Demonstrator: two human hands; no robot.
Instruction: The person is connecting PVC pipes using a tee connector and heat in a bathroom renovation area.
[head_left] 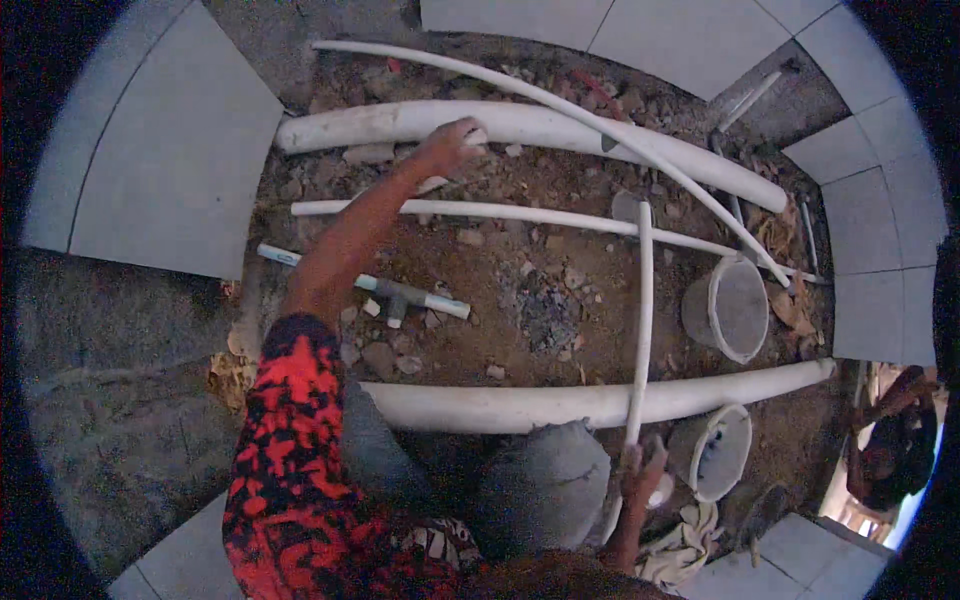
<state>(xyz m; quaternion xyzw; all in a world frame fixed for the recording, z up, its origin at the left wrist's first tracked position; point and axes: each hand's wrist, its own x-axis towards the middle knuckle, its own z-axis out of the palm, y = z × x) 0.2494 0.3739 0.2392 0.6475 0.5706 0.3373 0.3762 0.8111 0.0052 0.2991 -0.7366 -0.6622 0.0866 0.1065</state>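
White plastic pipe (pixel 643 320) crosses the dirt (pixel 462 348), its near end at the right hand (pixel 640 480); the left hand (pixel 450 148), well apart, curls by the far thick pipe (pixel 560 126) (whether either grips, I cannot tell). Steadying the pipe would likely spare the bucket (pixel 697 312) a knock.
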